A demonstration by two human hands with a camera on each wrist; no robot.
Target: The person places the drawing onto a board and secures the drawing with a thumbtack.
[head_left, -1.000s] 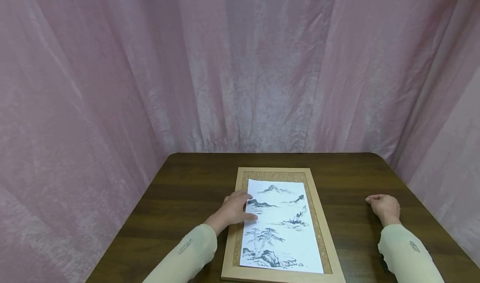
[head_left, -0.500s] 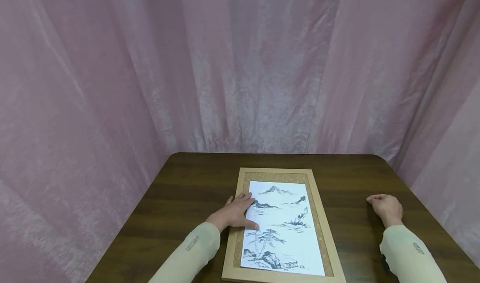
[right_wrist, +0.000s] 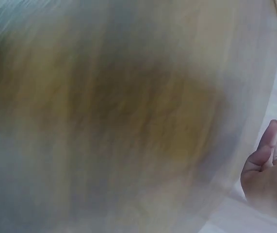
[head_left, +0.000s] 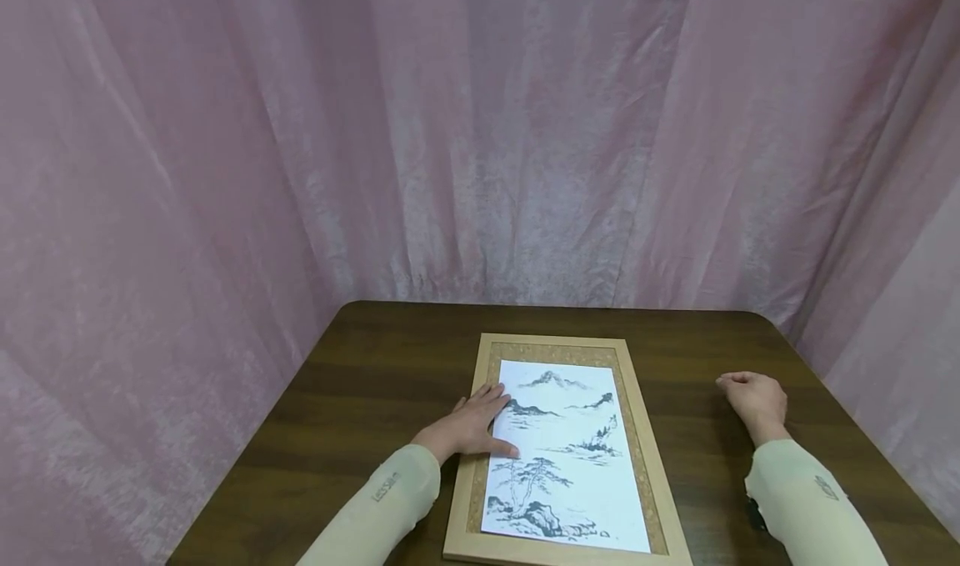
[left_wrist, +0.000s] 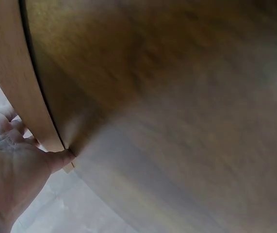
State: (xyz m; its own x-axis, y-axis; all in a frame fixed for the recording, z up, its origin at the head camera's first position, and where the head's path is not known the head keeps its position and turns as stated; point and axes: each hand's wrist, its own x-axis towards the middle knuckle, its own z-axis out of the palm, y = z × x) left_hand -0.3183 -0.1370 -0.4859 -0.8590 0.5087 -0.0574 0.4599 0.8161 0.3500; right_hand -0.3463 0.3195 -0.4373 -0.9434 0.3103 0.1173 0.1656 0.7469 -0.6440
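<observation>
A white sheet with an ink landscape of mountains and trees [head_left: 581, 483] lies on a wood-framed board [head_left: 660, 474] with a tan speckled surface. My left hand [head_left: 471, 428] rests over the frame's left side, fingers spread, with fingertips and thumb on the sheet's left edge. In the left wrist view the palm [left_wrist: 17, 167] shows beside the frame edge [left_wrist: 19, 68]. My right hand [head_left: 756, 399] is over the table right of the board, fingers curled in toward the thumb; the right wrist view shows these curled fingers [right_wrist: 269, 145] with no object visible among them.
The dark brown wooden table [head_left: 360, 416] extends on both sides of the board, with rounded far corners. Pink velvet curtains [head_left: 480, 132] hang behind it and along both sides.
My left hand has spread its fingers, and its thumb has slid down toward me along the sheet. My right hand has just shifted left toward the board. The sheet stays put on the board.
</observation>
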